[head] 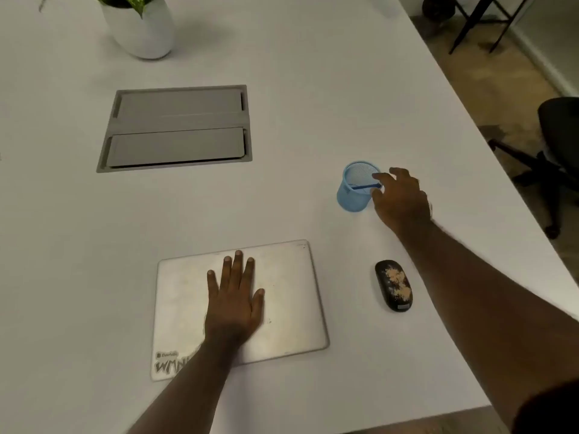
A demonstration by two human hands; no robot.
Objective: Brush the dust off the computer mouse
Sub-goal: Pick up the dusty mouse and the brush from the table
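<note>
A black computer mouse [394, 285] lies on the white table, right of the laptop, with tan dust patches across its top. Beyond it stands a light blue mesh cup [355, 187] with a blue brush handle [365, 185] lying across its inside. My right hand [402, 198] is at the cup's right rim, with thumb and forefinger closing on the end of the brush handle. My left hand [235, 300] rests flat, fingers spread, on the lid of a closed silver laptop [288, 296].
A grey cable hatch [177, 128] is set into the table at mid left. A white plant pot [142, 28] stands at the far edge. The table's right edge runs diagonally; beyond it are a black office chair [551, 158] and a dark stand [470, 17].
</note>
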